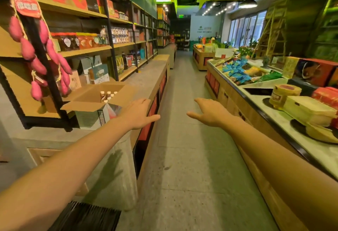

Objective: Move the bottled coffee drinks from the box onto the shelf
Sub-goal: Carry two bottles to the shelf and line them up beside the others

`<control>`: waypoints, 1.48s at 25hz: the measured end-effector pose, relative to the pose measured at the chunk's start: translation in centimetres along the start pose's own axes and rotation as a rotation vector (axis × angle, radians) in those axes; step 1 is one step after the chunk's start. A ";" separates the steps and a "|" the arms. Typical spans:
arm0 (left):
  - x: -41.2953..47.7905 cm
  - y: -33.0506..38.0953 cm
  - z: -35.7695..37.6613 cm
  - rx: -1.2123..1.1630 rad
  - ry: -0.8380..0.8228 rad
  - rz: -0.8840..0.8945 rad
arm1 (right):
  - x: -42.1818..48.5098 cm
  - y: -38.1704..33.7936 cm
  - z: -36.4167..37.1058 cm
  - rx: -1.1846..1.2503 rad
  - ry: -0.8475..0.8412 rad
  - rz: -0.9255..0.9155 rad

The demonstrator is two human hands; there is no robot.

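Note:
An open cardboard box (86,101) stands on the grey counter at the left, its flaps spread wide. Several bottled coffee drinks (108,95) with brown labels and pale caps stand upright inside it. Wooden shelves (86,50) with black uprights rise behind the box. My left hand (140,113) is stretched out just right of the box, fingers straight, holding nothing. My right hand (208,112) reaches forward over the aisle floor, also flat and empty, well apart from the box.
A string of pink sweet potatoes (39,55) hangs at the left in front of the shelf. Gift bags (98,74) stand behind the box. A display counter (274,113) with packaged goods lines the right side. The grey aisle floor (184,139) runs ahead between the two counters.

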State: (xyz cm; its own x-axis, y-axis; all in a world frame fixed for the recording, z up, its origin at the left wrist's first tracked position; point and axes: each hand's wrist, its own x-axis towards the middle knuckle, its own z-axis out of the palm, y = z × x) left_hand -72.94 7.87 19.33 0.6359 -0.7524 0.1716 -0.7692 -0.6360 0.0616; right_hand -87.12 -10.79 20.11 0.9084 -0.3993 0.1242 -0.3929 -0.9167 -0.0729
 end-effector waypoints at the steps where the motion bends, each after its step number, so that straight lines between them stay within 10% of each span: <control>1: 2.5 -0.4 0.7 -0.003 0.003 -0.013 | 2.8 0.8 0.6 0.007 0.002 0.002; 15: 35.2 -13.9 8.5 -0.002 0.050 -0.291 | 46.5 2.5 8.1 0.052 -0.045 -0.427; 37: 45.5 -47.6 19.6 -0.006 -0.152 -0.927 | 81.7 -26.3 25.8 0.249 -0.351 -0.933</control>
State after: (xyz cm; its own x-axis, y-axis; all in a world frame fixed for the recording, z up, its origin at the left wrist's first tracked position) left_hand -6.14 0.55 4.94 0.9961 0.0392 -0.0789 0.0481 -0.9923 0.1141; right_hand 1.17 -18.82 6.62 0.8431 0.5347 -0.0570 0.4954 -0.8137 -0.3041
